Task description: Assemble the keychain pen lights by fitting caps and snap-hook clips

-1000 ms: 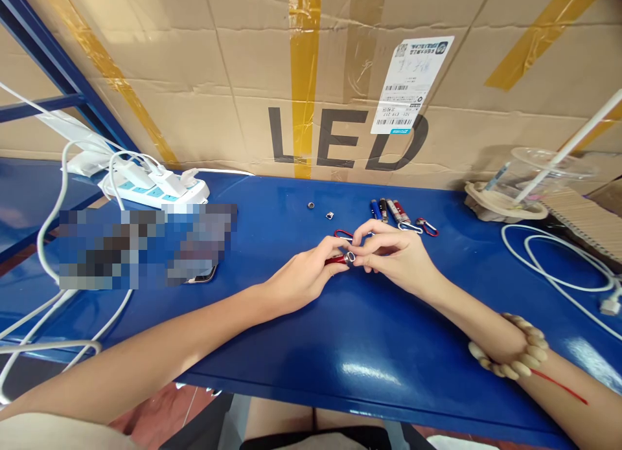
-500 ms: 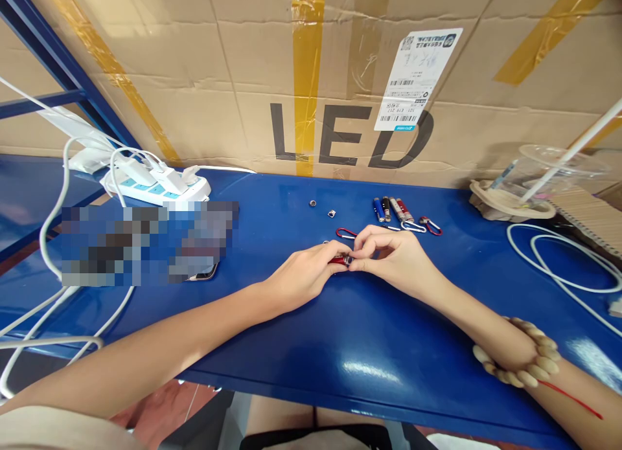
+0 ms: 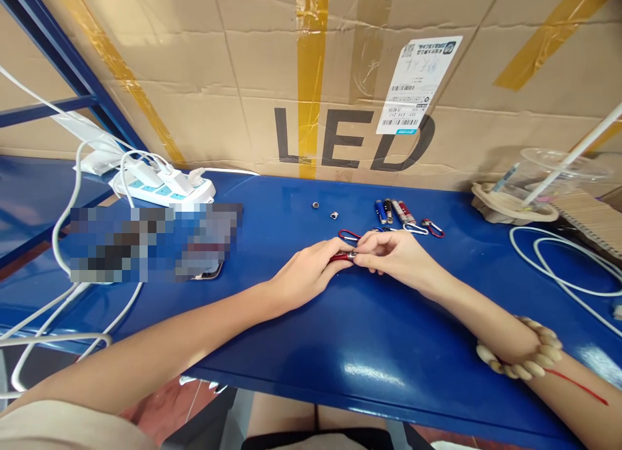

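Note:
My left hand (image 3: 304,273) is closed around a small red metal tube (image 3: 341,257), which looks like the body of a mini flashlight. At its right end, the fingertips of my right hand (image 3: 405,261) pinch a silver end piece, partly covered by the fingers. Just beyond my hands lies a red carabiner (image 3: 348,235). Behind that sit two small silver parts, a ring-like one (image 3: 315,205) and a second metal piece (image 3: 334,215). Several mini flashlights stand side by side, among them a blue one (image 3: 380,212) and a black one (image 3: 387,210), near a silver carabiner (image 3: 416,229).
A cardboard box (image 3: 253,68) walls off the back of the blue table (image 3: 301,359). Left are a white power strip (image 3: 187,194), cables and a blurred-out area. Another red carabiner (image 3: 436,228), a plastic cup in a carton holder (image 3: 515,207) and a coiled white cable (image 3: 539,269) lie right.
My right fingertips have shifted on the end of the red tube, with more fingers curled in. The silver end piece now lines up with the tube. The view has moved slightly.

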The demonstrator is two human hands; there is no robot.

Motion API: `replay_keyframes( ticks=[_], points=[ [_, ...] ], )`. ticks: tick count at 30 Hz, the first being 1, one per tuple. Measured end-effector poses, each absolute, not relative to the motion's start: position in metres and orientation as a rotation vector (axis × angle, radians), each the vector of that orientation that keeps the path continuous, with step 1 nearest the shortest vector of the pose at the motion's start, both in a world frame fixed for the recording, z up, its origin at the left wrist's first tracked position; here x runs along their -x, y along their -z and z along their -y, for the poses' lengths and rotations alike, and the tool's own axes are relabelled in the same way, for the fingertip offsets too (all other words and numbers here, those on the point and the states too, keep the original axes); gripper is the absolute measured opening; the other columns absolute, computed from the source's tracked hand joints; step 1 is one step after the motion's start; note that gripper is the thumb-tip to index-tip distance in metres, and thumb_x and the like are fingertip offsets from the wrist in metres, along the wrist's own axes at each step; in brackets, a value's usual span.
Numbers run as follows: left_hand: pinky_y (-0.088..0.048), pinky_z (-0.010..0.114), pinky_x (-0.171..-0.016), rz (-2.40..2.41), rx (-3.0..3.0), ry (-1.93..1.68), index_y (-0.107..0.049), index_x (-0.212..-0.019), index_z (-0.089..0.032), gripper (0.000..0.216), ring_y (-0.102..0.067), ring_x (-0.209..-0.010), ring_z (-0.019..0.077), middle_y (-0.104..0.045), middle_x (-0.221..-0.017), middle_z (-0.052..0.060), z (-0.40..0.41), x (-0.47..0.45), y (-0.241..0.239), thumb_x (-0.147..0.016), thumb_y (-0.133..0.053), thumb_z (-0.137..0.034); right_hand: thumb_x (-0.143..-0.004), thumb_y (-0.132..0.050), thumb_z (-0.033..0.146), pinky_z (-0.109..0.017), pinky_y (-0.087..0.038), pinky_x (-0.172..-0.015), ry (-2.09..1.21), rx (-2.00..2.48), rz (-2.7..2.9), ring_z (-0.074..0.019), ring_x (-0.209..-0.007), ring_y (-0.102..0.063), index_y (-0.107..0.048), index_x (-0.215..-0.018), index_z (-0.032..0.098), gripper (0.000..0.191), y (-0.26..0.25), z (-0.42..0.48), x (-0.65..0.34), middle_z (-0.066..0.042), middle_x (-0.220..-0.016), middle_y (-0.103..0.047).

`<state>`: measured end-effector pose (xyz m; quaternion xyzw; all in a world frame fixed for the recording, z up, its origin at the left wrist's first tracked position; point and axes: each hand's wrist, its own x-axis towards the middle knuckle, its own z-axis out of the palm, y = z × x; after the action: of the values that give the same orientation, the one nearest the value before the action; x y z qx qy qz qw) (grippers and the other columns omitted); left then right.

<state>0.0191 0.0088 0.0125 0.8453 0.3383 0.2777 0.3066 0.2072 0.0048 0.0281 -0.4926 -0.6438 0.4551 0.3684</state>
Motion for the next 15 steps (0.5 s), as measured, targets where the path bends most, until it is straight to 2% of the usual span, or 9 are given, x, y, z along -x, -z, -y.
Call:
replay_keyframes(
  ticks=[4, 7, 10, 15],
  points=[
    [-0.046, 0.027, -0.082, -0.913, -2.275, -0.807, -0.055, -0.105, -0.021, 0.02, -0.058, -0.092, 0.0148, -0.065, -0.1, 0.003, -0.0124, -0.0201, -0.0111, -0.088, -0.048, -0.029, -0.052, -0.078, 0.051, -0.022, -0.043, -0.041, -1.199, 1.278, 1.607, -0.0081, -0.047, -0.052, -0.069, -0.068, 0.015, 0.04, -0.0294, -0.0057, -0.2093, -0.004, -0.071, -0.065],
    [-0.046, 0.028, -0.081, -0.934, -2.34, -0.844, -0.058, -0.096, -0.02, 0.016, -0.055, -0.084, 0.0149, -0.065, -0.09, 0.003, -0.0142, -0.0204, -0.0105, -0.089, -0.047, -0.028, -0.053, -0.078, 0.05, -0.022, -0.044, -0.041, -1.181, 1.26, 1.603, -0.0077, -0.048, -0.052, -0.07, -0.07, 0.016, 0.039, -0.0286, -0.0058, -0.2093, -0.005, -0.077, -0.066],
    [-0.045, 0.028, -0.078, -0.936, -2.392, -0.856, -0.061, -0.089, -0.018, 0.019, -0.054, -0.079, 0.0146, -0.064, -0.084, 0.003, -0.0131, -0.0202, -0.0105, -0.09, -0.043, -0.027, -0.053, -0.079, 0.048, -0.022, -0.044, -0.041, -1.146, 1.222, 1.599, -0.0068, -0.048, -0.051, -0.07, -0.068, 0.016, 0.036, -0.0265, -0.0061, -0.2083, -0.005, -0.08, -0.065],
    [-0.046, 0.024, -0.073, -0.995, -2.43, -0.728, -0.061, -0.094, -0.019, 0.025, -0.059, -0.081, 0.0139, -0.065, -0.088, 0.003, -0.0074, -0.019, -0.0114, -0.092, -0.038, -0.029, -0.052, -0.079, 0.046, -0.022, -0.044, -0.042, -1.183, 1.176, 1.617, -0.0058, -0.046, -0.049, -0.068, -0.059, 0.016, 0.033, -0.025, -0.0049, -0.2056, -0.002, -0.073, -0.061]
  ],
)
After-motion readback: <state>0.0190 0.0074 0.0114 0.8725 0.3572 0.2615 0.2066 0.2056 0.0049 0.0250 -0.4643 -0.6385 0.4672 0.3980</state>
